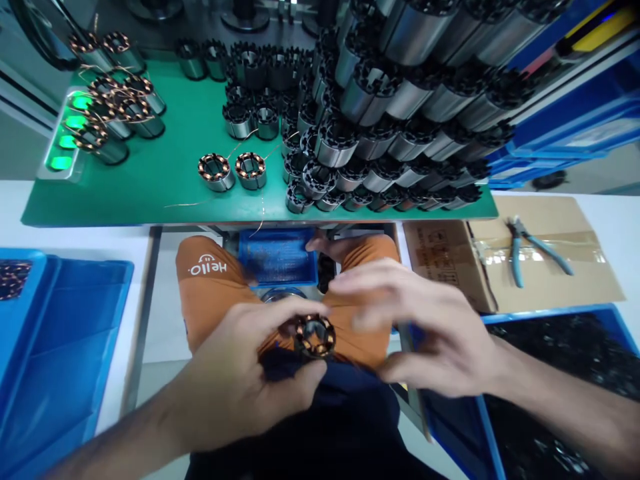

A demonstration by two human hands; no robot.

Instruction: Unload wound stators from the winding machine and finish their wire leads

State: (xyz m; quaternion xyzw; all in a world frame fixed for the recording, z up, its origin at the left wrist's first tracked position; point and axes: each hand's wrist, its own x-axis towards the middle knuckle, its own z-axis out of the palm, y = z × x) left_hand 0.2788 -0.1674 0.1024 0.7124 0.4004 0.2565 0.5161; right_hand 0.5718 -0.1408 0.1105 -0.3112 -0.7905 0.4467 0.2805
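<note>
Above my lap, my left hand [250,367] grips a copper-wound motor stator [316,335] between thumb and fingers, its round opening facing up. My right hand [425,320] hovers to the right of it, apart from the stator, fingers spread and smeared by motion; nothing shows in them. Two wound stators [215,172] stand near the front of the green work surface [165,167], loose copper wires trailing from them. More wound stators [120,100] cluster at the left beside green-lit buttons [75,122].
Stacked unwound stator cores [380,140] fill the green surface's right side. Blue-handled cutters [530,247] lie on a cardboard box [555,280] at right. Below it is a blue bin [613,313] of black parts. Another blue bin [90,320] stands left; a blue tray [277,257] sits beneath the table.
</note>
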